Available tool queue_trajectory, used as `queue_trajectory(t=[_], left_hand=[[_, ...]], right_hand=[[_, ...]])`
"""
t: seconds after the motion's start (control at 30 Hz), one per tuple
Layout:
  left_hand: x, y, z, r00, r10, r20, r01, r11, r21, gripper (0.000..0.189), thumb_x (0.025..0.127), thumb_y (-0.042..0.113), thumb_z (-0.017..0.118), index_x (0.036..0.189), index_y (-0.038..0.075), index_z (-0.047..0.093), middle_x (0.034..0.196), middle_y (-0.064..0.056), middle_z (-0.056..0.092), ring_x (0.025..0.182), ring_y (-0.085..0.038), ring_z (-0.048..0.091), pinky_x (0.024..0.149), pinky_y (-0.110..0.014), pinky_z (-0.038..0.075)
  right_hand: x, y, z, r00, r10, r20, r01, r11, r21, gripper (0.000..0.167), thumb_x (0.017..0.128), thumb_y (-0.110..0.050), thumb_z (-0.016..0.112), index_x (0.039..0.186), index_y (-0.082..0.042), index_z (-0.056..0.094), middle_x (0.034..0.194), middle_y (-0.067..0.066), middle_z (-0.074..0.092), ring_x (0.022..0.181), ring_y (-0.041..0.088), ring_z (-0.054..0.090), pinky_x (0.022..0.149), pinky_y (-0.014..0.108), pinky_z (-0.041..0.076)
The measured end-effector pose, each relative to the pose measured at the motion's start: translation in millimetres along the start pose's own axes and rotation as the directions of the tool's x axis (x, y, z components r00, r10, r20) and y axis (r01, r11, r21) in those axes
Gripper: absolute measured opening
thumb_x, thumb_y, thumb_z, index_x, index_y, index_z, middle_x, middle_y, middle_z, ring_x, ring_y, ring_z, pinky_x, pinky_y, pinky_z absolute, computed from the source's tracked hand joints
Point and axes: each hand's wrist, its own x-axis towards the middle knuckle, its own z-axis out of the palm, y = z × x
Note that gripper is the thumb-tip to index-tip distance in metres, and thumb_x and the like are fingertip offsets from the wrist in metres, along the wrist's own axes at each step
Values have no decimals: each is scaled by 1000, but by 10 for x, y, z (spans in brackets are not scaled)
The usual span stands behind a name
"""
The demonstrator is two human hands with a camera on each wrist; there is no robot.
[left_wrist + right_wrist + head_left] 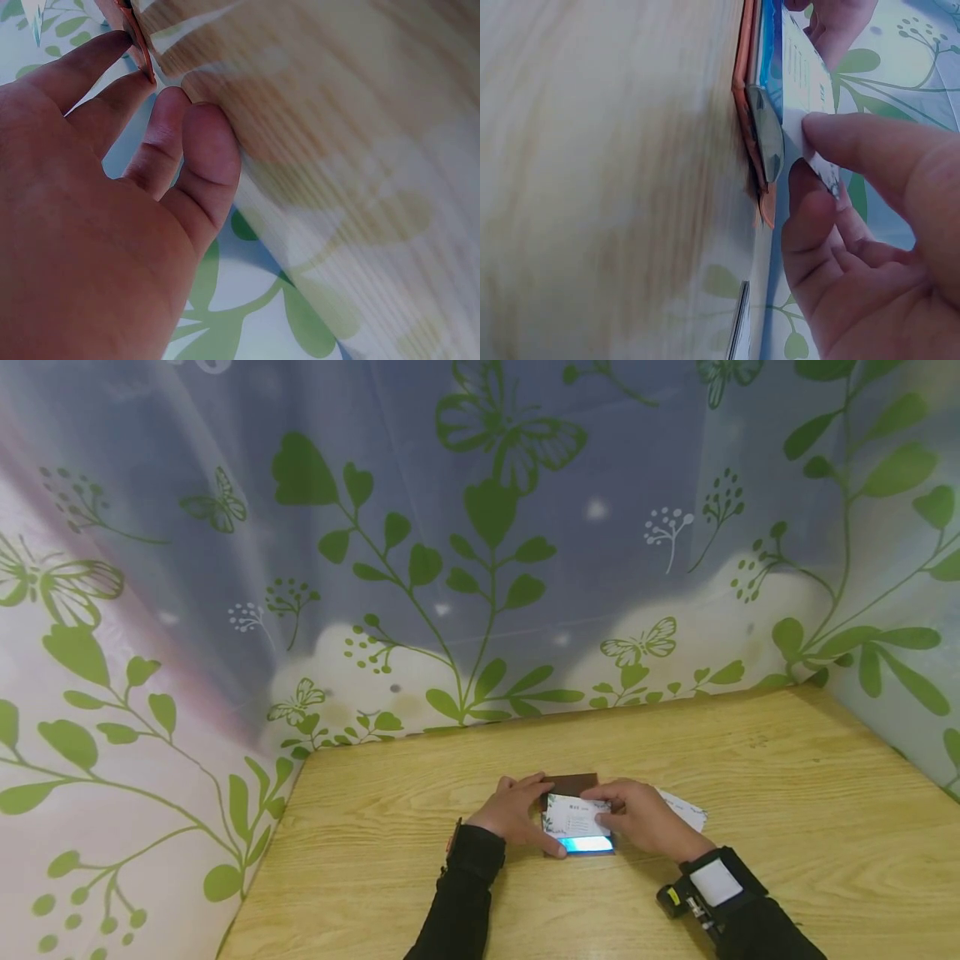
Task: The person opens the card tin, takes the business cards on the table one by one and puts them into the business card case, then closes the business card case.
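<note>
A brown card case lies on the wooden table, with a shiny blue-white strip showing along its near side. My left hand grips the case at its left side, thumb at the near corner and fingers toward the far edge. In the left wrist view, fingertips touch the brown edge of the case. Above the case, my right hand pinches a white printed card between thumb and fingers. The right wrist view shows this card apart from the case's rounded metallic part.
More white printed cards lie on the table just right of my right hand, seen edge-on as a thin stack. The wooden table meets leaf-and-butterfly patterned curtains at the back and sides.
</note>
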Motion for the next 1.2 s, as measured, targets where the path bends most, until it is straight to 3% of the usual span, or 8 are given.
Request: queue_trajectory(t=[0.13, 0.47, 0.93, 1.2], left_hand=[[0, -5, -5, 1000, 5, 2, -5, 1000, -1, 106, 71, 47, 95, 160, 22, 43, 169, 4, 28, 121, -18, 35, 96, -36, 48], [-2, -10, -21, 1000, -5, 7, 5, 1000, 3, 106, 73, 49, 94, 161, 23, 42, 169, 6, 27, 122, -17, 35, 96, -35, 47], [-3, -2, -17, 1000, -4, -4, 4, 1000, 22, 106, 72, 49, 94, 160, 24, 42, 169, 5, 28, 125, -17, 36, 98, -38, 48], [-10, 3, -2, 1000, -6, -2, 6, 1000, 29, 106, 72, 50, 94, 160, 23, 42, 169, 5, 29, 126, -19, 36, 99, -40, 47]], right_hand=[[4, 8, 1, 1000, -19, 24, 19, 1000, 1, 35, 96, 3, 68, 131, 2, 69, 108, 9, 67, 79, 9, 55, 66, 25, 48], [-6, -7, 25, 995, -80, 57, 81, 996, -29, 35, 97, 2, 68, 132, 3, 69, 114, 11, 68, 89, 9, 55, 73, 26, 49], [-13, -10, 15, 991, -92, 100, 96, 995, -40, 31, 98, -2, 69, 129, 1, 72, 107, 3, 65, 79, 6, 47, 65, 25, 43], [-23, -36, 18, 990, -88, 107, 91, 996, -25, 30, 98, -2, 68, 127, 3, 72, 107, 6, 66, 75, 6, 46, 62, 25, 43]])
